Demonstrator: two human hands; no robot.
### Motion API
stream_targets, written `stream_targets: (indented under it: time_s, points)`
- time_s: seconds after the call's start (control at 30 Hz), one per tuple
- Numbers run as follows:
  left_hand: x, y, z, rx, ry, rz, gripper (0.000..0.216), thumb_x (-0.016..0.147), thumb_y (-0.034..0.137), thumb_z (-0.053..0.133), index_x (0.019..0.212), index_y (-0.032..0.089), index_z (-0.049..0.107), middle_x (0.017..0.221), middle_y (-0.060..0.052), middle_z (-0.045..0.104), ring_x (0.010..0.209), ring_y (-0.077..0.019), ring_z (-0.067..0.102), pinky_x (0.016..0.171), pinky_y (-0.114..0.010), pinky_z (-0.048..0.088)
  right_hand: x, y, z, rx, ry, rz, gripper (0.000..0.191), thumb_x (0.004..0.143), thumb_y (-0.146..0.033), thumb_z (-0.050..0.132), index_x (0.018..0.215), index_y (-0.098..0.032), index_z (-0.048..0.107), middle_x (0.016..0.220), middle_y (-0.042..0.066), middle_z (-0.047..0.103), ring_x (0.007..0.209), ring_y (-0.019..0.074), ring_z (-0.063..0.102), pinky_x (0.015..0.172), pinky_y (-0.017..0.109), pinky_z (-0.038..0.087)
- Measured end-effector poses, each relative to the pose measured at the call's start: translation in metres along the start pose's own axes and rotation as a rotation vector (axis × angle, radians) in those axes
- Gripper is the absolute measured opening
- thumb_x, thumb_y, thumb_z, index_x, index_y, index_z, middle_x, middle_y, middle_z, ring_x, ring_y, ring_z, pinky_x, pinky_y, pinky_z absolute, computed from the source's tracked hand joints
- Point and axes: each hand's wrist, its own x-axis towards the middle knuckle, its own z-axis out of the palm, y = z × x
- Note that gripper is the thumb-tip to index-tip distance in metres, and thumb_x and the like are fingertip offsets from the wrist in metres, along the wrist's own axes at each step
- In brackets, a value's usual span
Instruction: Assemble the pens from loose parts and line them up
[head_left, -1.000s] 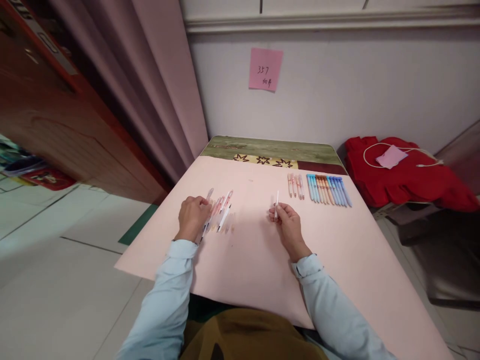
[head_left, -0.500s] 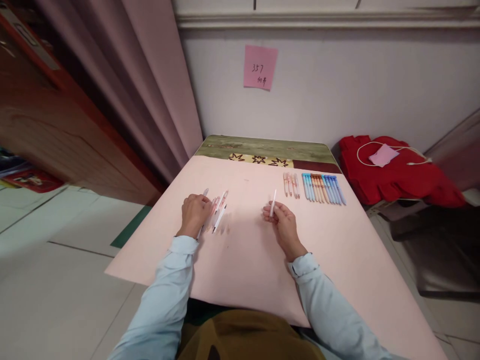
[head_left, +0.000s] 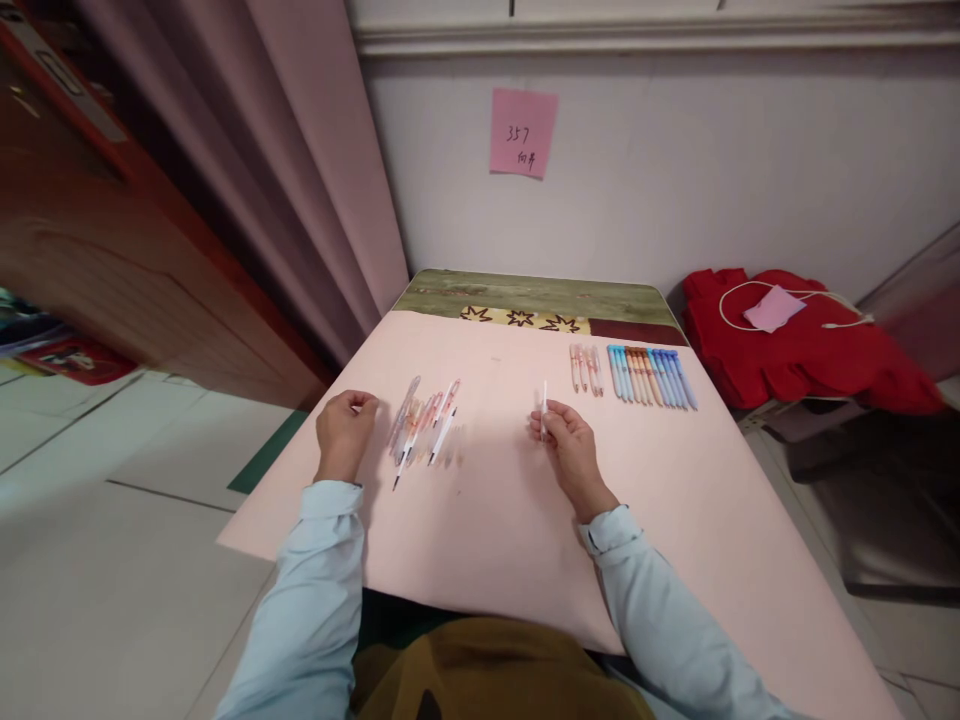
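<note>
Between the thumb and fingers of my right hand (head_left: 571,445) a slim white pen refill (head_left: 545,398) stands nearly upright above the table; its lower end is partly hidden by the fingers. My left hand (head_left: 345,435) is closed in a pinch at the table's left side, and whatever its fingertips hold, if anything, cannot be made out. Just right of that hand lies a loose pile of clear pen barrels (head_left: 409,415) with pinkish and orange patterns. White refills with dark tips, one of them a separate refill (head_left: 442,437), lie among and beside them.
Clear pinkish pens (head_left: 586,370) lie in a row at the back right. Beside them is a row of blue and brown pens (head_left: 651,377). A pink cover (head_left: 480,540) spreads over the table. Red cloth (head_left: 795,360) with a white cable sits to the right; a curtain hangs left.
My left hand has drawn back leftward off the pile, uncovering the barrels and refills. My right hand stays almost in place, with the refill turned slightly more upright.
</note>
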Motion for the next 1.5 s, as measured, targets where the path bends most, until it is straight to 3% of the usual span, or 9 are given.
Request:
stream_targets:
  time_s: [0.43, 0.63, 0.73, 1.0, 1.17, 1.27, 1.37, 1.5]
  points:
    - [-0.012, 0.015, 0.006, -0.014, -0.156, 0.062, 0.014, 0.07, 0.033, 0.061, 0.071, 0.021, 0.067, 0.075, -0.005, 0.068, 0.074, -0.0218, 0.06, 0.065, -0.032, 0.042, -0.002, -0.002, 0.001, -0.011, -0.043, 0.012, 0.033, 0.071, -0.031, 0.079, 0.096, -0.017, 0.063, 0.081, 0.003, 0.07, 0.063, 0.0122, 0.059, 0.063, 0.029, 0.048]
    - [-0.018, 0.038, 0.029, 0.124, -0.185, 0.185, 0.019, 0.069, 0.037, 0.067, 0.081, 0.023, 0.071, 0.109, -0.012, 0.064, 0.11, -0.0342, 0.053, 0.092, -0.046, 0.039, -0.002, -0.004, 0.002, -0.005, -0.041, 0.008, 0.032, 0.07, -0.031, 0.079, 0.095, -0.018, 0.063, 0.082, 0.003, 0.071, 0.063, 0.0126, 0.06, 0.063, 0.03, 0.048]
    - [-0.018, 0.043, 0.04, 0.186, -0.234, 0.251, 0.022, 0.071, 0.037, 0.066, 0.086, 0.023, 0.071, 0.118, -0.013, 0.06, 0.117, -0.0375, 0.048, 0.096, -0.051, 0.035, -0.002, -0.004, 0.003, -0.002, -0.034, 0.009, 0.033, 0.07, -0.031, 0.08, 0.095, -0.017, 0.064, 0.081, 0.003, 0.07, 0.063, 0.0126, 0.06, 0.063, 0.03, 0.048]
    - [-0.028, 0.056, 0.046, 0.171, -0.262, 0.233, 0.01, 0.076, 0.027, 0.06, 0.071, 0.019, 0.062, 0.106, -0.014, 0.064, 0.11, -0.0349, 0.051, 0.091, -0.049, 0.037, -0.001, -0.003, 0.002, 0.0, -0.032, 0.022, 0.033, 0.07, -0.032, 0.079, 0.095, -0.017, 0.064, 0.079, 0.003, 0.07, 0.063, 0.0126, 0.06, 0.063, 0.029, 0.048]
    - [-0.034, 0.067, 0.045, 0.066, -0.123, 0.31, 0.01, 0.08, 0.027, 0.061, 0.075, 0.019, 0.062, 0.115, -0.015, 0.062, 0.115, -0.0338, 0.05, 0.097, -0.048, 0.035, -0.001, -0.003, 0.002, 0.007, -0.025, 0.025, 0.032, 0.071, -0.03, 0.079, 0.095, -0.017, 0.064, 0.078, 0.003, 0.07, 0.062, 0.0119, 0.059, 0.062, 0.028, 0.047]
    - [-0.045, 0.089, 0.047, -0.12, 0.01, 0.455, 0.012, 0.086, 0.031, 0.059, 0.081, 0.02, 0.062, 0.102, -0.012, 0.065, 0.103, -0.0278, 0.056, 0.093, -0.041, 0.039, -0.001, -0.003, 0.003, 0.013, -0.028, 0.031, 0.032, 0.071, -0.03, 0.08, 0.095, -0.016, 0.064, 0.078, 0.003, 0.07, 0.062, 0.012, 0.06, 0.061, 0.027, 0.047]
    - [-0.064, 0.121, 0.062, -0.382, -0.043, 0.556, 0.016, 0.091, 0.035, 0.054, 0.087, 0.021, 0.061, 0.086, -0.006, 0.066, 0.078, -0.0194, 0.06, 0.075, -0.032, 0.042, -0.001, -0.003, 0.004, 0.014, -0.022, 0.029, 0.032, 0.071, -0.029, 0.079, 0.095, -0.016, 0.064, 0.078, 0.003, 0.071, 0.062, 0.0114, 0.06, 0.061, 0.026, 0.047]
    - [-0.083, 0.156, 0.102, -0.701, -0.178, 0.419, 0.013, 0.09, 0.035, 0.057, 0.09, 0.021, 0.055, 0.07, -0.001, 0.066, 0.065, -0.0155, 0.061, 0.064, -0.027, 0.041, -0.001, -0.003, 0.003, 0.017, -0.008, 0.003, 0.03, 0.072, -0.03, 0.077, 0.096, -0.017, 0.063, 0.081, 0.003, 0.071, 0.062, 0.011, 0.059, 0.063, 0.027, 0.048]
